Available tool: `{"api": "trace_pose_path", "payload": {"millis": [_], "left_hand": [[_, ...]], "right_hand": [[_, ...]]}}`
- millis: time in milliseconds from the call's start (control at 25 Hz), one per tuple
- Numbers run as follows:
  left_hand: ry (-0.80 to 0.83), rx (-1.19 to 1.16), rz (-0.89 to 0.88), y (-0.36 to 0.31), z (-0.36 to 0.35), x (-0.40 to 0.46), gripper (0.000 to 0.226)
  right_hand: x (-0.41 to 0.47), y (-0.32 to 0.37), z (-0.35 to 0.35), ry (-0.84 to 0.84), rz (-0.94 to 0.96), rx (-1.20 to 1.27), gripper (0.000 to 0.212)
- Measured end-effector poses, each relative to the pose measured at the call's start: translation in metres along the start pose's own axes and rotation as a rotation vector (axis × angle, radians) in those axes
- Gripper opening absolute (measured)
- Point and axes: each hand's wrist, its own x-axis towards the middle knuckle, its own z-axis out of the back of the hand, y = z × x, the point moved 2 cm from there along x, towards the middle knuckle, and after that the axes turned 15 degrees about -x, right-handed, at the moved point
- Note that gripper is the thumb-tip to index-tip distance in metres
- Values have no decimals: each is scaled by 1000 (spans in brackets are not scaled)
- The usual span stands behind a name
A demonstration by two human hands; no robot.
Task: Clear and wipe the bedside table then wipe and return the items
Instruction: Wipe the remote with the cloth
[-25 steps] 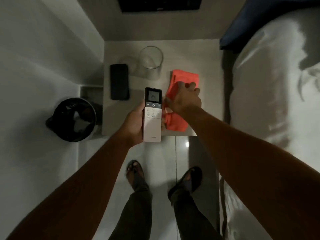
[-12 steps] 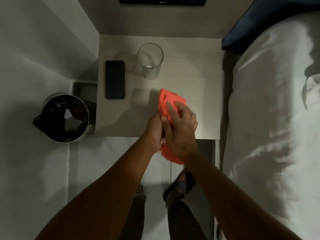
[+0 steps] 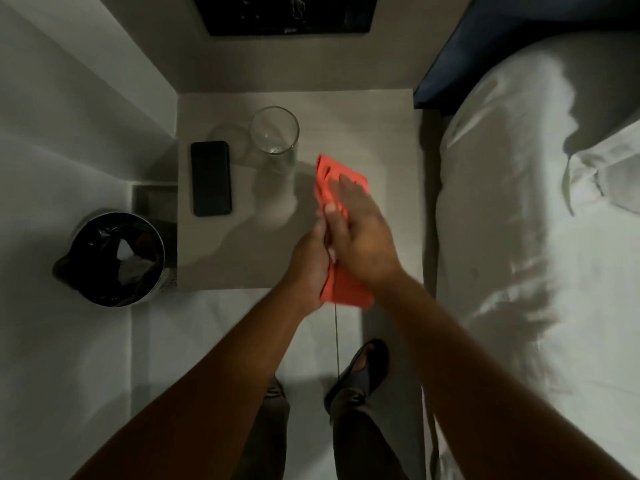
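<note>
Over the front edge of the bedside surface (image 3: 363,133), a person's right hand (image 3: 363,237) presses an orange cloth (image 3: 341,181) flat along something the left hand (image 3: 310,263) holds from beneath; that object is hidden, its long axis apparently running away from the body. Each grip is closed around the wrapped bundle. A phone (image 3: 211,178) and a glass (image 3: 274,136) stand on the surface to the left, nearer the left hand.

Your single head view looks steeply down, near the bedside table (image 3: 363,133), bed (image 3: 536,237) right; dim light probably hides detail.
</note>
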Motion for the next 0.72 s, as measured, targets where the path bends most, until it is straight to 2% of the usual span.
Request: {"api": "trace_pose_path", "payload": {"millis": [80, 160, 240, 320, 400, 440, 520, 600, 720], "left_hand": [[21, 176, -37, -3, -4, 1, 36], [-149, 271, -171, -14, -9, 11, 38], [-279, 291, -293, -30, -17, 16, 47], [-379, 368, -343, -37, -21, 19, 53], [-437, 471, -317, -31, -22, 17, 57], [-414, 530, -289, -23, -24, 15, 57], [-268, 607, -282, -4, -28, 7, 52], [-174, 579, -361, 3, -33, 6, 46], [-289, 651, -356, -8, -37, 25, 42]], "right_hand": [[36, 0, 19, 31, -214, 347, 37], [41, -1, 29, 88, -424, 818, 27], [19, -4, 35, 165, -577, 1068, 26], [-13, -12, 29, 196, -705, 1225, 30], [-36, -20, 20, 203, -754, 1226, 36], [-37, -25, 15, 198, -759, 1184, 40], [-28, -33, 15, 178, -731, 1153, 41], [-16, -32, 19, 191, -704, 1147, 46], [-20, -33, 20, 180, -725, 1207, 46]]}}
